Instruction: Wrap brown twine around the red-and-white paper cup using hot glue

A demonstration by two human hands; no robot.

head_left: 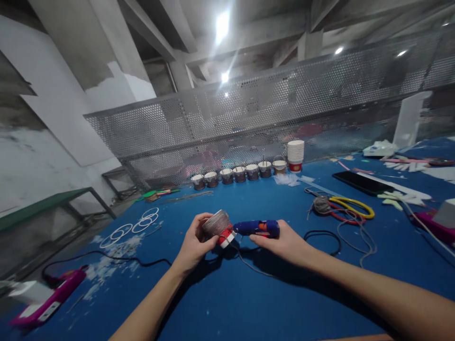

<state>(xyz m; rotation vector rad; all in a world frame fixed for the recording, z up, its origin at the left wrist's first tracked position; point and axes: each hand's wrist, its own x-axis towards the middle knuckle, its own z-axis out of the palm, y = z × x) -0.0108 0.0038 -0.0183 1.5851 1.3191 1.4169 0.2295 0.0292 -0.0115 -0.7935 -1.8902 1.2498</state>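
Observation:
In my left hand (197, 241) is a paper cup (217, 223), tilted on its side, its wall partly wound with grey cord and a red and white band still bare. My right hand (280, 241) grips a blue hot glue gun (254, 228), whose nozzle points left at the cup's red part, touching or very close to it. From the cup a loose grey cord (249, 265) trails down and right across the blue table (227, 308). The glue gun's handle is mostly hidden by my fingers.
Several cord-wrapped cups (239, 174) line the back beside a stack of paper cups (295, 154). At right lie a grey yarn ball (321, 205), yellow ring (351, 207) and black phone (362, 183). White rings (121, 232) and a magenta power strip (53, 298) lie left. A perforated metal screen (249, 113) stands behind.

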